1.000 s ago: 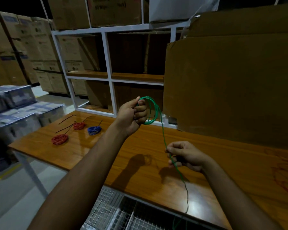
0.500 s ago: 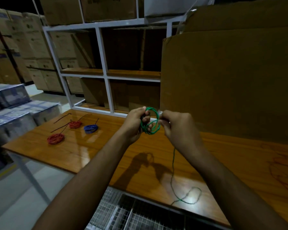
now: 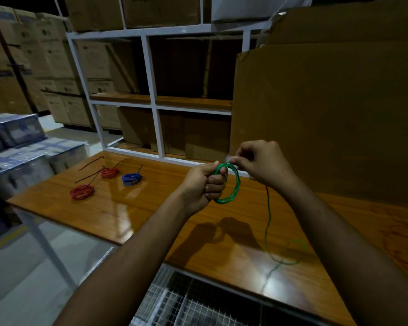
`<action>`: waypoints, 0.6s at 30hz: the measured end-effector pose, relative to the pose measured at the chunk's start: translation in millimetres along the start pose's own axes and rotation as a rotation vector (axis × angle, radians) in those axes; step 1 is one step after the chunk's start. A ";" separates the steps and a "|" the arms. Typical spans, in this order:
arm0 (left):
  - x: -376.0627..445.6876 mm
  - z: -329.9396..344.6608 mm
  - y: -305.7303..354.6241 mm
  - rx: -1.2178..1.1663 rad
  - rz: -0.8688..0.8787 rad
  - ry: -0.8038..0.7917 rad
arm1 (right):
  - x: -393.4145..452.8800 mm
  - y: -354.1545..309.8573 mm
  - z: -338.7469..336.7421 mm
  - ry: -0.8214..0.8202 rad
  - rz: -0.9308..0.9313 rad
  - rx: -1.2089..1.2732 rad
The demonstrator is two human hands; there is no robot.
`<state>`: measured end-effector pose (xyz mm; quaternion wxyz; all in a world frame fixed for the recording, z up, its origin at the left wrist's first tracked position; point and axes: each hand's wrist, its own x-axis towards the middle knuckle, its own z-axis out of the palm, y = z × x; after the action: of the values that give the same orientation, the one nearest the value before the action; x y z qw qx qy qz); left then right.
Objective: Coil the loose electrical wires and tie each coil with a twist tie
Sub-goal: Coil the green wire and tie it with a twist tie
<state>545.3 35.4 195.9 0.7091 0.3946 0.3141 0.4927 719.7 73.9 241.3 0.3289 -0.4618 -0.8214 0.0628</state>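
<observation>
Both hands were raised together over the worktop (image 3: 132,208). Left hand (image 3: 204,183) was fisted around the near side of the green coil (image 3: 231,184), holding the loops stacked so they could not spring apart. Right hand (image 3: 260,164) met it at the top of the coil, fingers pinched on the wire there, apparently laying another turn onto the bundle.

From under the right hand the loose green tail (image 3: 267,222) dropped to the worktop and curled in a slack loop below the right forearm. That slack probably let the wire feed without tugging. Winding judged unfinished; this coil not yet tied.

Well off to the left of the left hand lay two red coils (image 3: 81,192) (image 3: 109,172) and a blue coil (image 3: 131,179), each with a thin dark strand running from it. Whether those were ties could not be told. They looked set aside out of the winding space.

Beyond the hands stood a white shelf frame (image 3: 156,118) and a large cardboard sheet (image 3: 327,114).
</observation>
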 end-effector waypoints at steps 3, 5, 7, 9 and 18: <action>-2.8 -8.1 8.3 -0.054 -0.027 -0.022 | 2.0 12.9 15.6 -0.158 0.088 0.056; -4.6 -11.8 11.3 -0.065 -0.037 -0.041 | -3.8 20.4 26.6 -0.263 0.192 0.385; -6.1 -14.9 15.6 -0.116 -0.011 -0.059 | -13.3 34.5 37.6 -0.409 0.279 0.714; -7.1 -18.6 23.5 -0.192 0.051 -0.062 | -26.7 54.8 51.5 -0.574 0.306 0.927; 1.9 -31.3 42.8 -0.202 0.198 0.071 | -68.0 35.8 88.4 -0.295 0.514 0.747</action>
<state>500.4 53.7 217.6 0.6817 0.3325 0.2472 0.6030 716.8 57.5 125.4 0.3263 -0.4862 -0.6397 0.4980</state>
